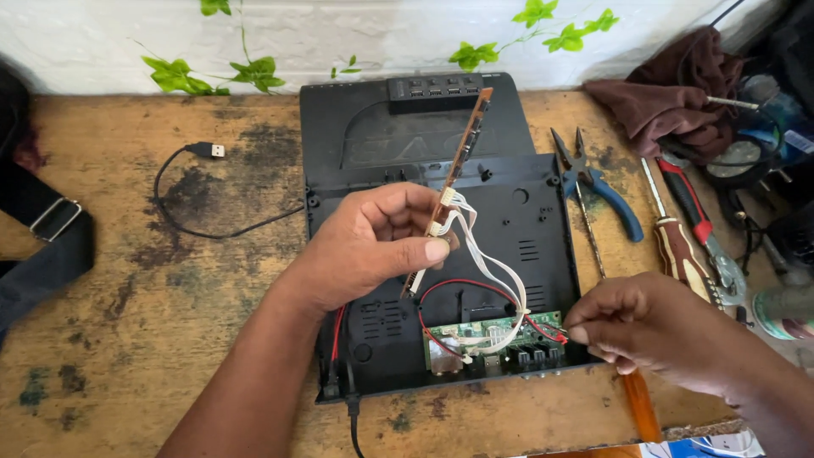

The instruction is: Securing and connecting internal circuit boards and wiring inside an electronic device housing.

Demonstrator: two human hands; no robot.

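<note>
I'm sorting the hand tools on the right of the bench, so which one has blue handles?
The pliers, lying just right of the black case. The two screwdrivers further right have red-and-cream and red-and-black handles instead.

Circuit board [494, 337] in casing [398, 136], pliers [593, 180] and screwdrivers [678, 246] right, cable [191, 191] left

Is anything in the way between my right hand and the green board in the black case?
Nothing solid. The right hand is beside the green board, fingertips at its red wire. Only white wires loop over it.
</note>
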